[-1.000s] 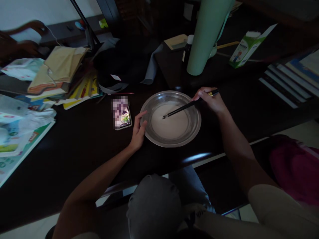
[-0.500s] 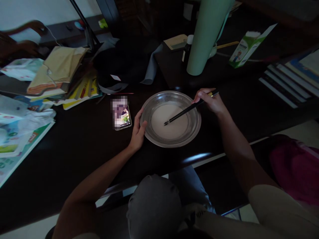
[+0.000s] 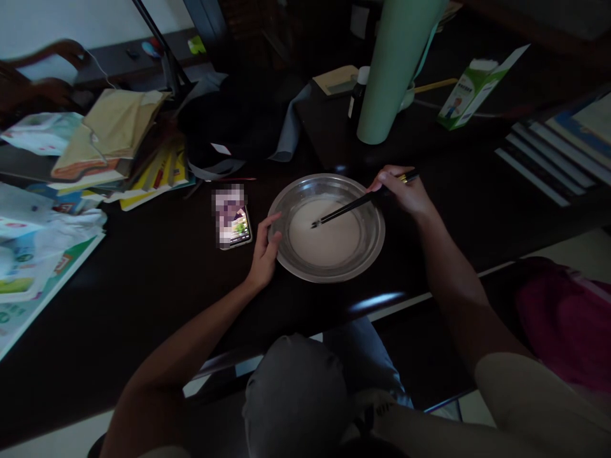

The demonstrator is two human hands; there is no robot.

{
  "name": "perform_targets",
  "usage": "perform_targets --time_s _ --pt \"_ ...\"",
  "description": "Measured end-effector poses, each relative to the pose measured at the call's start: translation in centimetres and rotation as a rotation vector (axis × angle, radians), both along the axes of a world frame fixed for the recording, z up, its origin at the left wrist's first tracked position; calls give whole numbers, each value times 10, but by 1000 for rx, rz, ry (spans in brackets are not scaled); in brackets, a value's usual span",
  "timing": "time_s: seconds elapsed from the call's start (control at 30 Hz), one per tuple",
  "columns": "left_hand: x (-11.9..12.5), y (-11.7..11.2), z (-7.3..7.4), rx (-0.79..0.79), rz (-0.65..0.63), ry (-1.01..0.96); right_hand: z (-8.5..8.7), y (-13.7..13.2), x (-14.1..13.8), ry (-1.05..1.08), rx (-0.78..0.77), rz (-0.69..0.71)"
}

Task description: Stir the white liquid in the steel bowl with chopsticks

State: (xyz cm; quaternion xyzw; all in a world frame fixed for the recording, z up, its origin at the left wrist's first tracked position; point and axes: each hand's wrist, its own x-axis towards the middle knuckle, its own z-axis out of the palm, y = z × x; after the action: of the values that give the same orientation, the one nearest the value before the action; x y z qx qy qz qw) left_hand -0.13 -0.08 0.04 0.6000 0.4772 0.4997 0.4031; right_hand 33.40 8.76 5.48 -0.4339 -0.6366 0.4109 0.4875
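Note:
A round metal basin (image 3: 329, 275) stands on the dark table, with a pale, whitish liquid (image 3: 329, 245) in its bottom. My left hand (image 3: 265, 250) grips the basin's left rim, thumb and fingers on the near side and edge. At the upper right rim, my right hand (image 3: 401, 189) is closed around a pair of black chopsticks (image 3: 351, 205) with gold bands near the top. Their lower tips reach into the liquid left of its middle. Left of the basin lies a lit phone (image 3: 241, 235), its screen partly pixelated.
Behind the basin stand a tall green bottle (image 3: 394, 70), a small dark bottle (image 3: 357, 100) and a green-white carton (image 3: 461, 102). Books (image 3: 548, 156) are stacked at right. Papers and envelopes (image 3: 112, 133) pile up at left, beside a black bag (image 3: 233, 121).
The chopstick tips have moved slightly away from me and a little left within the liquid. My left fingers have shifted a little on the rim; the basin stays in place.

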Motion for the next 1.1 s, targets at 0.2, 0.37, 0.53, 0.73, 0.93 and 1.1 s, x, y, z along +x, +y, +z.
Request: perform_targets --time_s 0.2,0.37,0.53,0.73,0.93,1.1 --pt "-1 0 -1 -15 -1 3 4 -1 2 43 13 -47" --pt "-1 -1 -2 -14 5 15 2 -3 -3 -21 -32 64" --pt "-1 -1 -1 -2 8 19 3 -1 1 30 14 -67" --pt "-1 0 -2 -11 11 15 2 -3 0 26 -33 40" --pt "-1 0 -3 -7 6 12 1 -2 -1 -10 -6 -13" --pt "-1 0 -2 -17 14 1 4 -3 1 26 -3 -31"
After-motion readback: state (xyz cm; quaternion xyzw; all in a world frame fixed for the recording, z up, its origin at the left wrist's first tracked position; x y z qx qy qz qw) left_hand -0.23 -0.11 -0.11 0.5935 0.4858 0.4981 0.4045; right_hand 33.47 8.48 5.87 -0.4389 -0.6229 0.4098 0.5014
